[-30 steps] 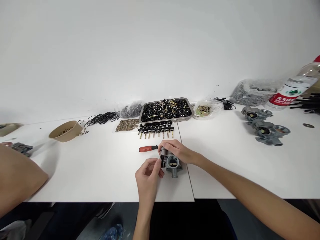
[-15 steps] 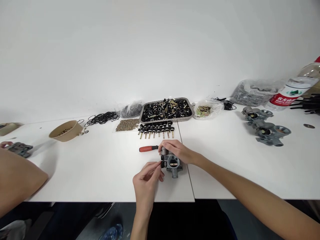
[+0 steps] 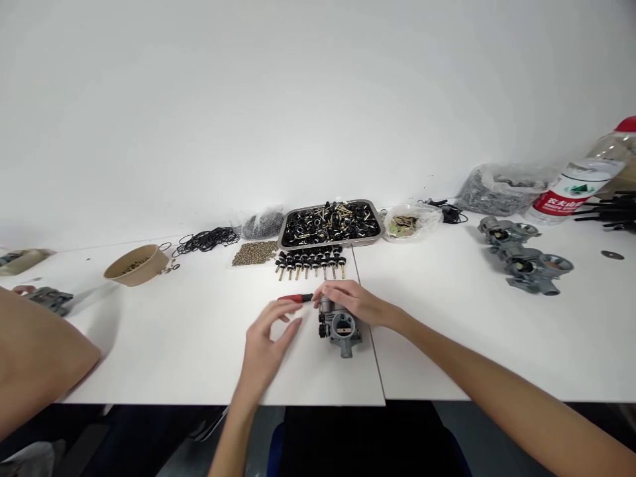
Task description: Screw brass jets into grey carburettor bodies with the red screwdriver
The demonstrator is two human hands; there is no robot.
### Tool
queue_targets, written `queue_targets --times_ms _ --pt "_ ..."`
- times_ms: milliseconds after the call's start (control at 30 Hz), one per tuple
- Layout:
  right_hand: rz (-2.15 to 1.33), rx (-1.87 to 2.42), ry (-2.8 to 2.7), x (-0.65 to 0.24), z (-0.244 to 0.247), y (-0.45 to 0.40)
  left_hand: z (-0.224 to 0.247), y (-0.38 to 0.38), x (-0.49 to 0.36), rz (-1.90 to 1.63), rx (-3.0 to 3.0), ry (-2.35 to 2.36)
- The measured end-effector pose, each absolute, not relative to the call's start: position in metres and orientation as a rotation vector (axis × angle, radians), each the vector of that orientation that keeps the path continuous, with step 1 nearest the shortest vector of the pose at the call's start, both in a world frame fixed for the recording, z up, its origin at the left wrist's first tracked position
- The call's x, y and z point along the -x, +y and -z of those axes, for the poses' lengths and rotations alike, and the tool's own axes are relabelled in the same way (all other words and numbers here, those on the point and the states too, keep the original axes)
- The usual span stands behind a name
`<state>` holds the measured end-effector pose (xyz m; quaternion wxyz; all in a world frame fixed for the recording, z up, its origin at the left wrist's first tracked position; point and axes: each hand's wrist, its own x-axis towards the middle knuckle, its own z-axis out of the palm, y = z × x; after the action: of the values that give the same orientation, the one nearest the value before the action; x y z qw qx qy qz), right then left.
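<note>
The left hand (image 3: pixel 268 338), thumb and fingers spread around air, hovers beside a metal carburetor (image 3: pixel 344 326) on the white table (image 3: pixel 189 331). The right hand (image 3: pixel 355 301) rests over its far side, fingers together. Beyond lies a red-handled screwdriver (image 3: pixel 297 299).

The single view comes from the person's head, above the near edge of the white table (image 3: pixel 199 331), facing forward and down towards the pale wall (image 3: pixel 318 99) behind it. It sits about arm's length from the left hand (image 3: pixel 265 341) and right hand (image 3: pixel 352 301), and spans widely, from a neighbour's arm (image 3: pixel 42 358) at left to the bottle (image 3: pixel 561 199) at right.
</note>
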<state>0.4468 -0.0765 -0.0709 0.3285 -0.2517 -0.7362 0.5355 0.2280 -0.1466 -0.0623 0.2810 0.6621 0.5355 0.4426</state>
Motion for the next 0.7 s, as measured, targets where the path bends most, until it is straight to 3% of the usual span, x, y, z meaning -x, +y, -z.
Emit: queue_targets --times_ms 233,333,433,533,700 --pt "-1.238 0.776 -1.657 -0.478 0.074 -0.047 0.049 -0.078 -0.197 -0.478 -2.226 1.407" --pt "-1.154 0.82 -1.53 -0.497 0.078 -0.031 0.04 -0.063 -0.195 -0.429 -2.165 1.258" --pt "-1.077 0.891 -1.434 -0.513 0.082 -0.017 0.019 -0.043 -0.186 -0.566 -1.954 1.182" --pt "-0.981 0.998 -1.401 -0.525 0.087 -0.007 0.004 -0.017 -0.169 -0.968 -1.626 1.087" --pt "-0.759 1.229 -1.465 -0.543 0.092 0.001 0.023 0.019 -0.131 -1.546 -0.894 0.747"
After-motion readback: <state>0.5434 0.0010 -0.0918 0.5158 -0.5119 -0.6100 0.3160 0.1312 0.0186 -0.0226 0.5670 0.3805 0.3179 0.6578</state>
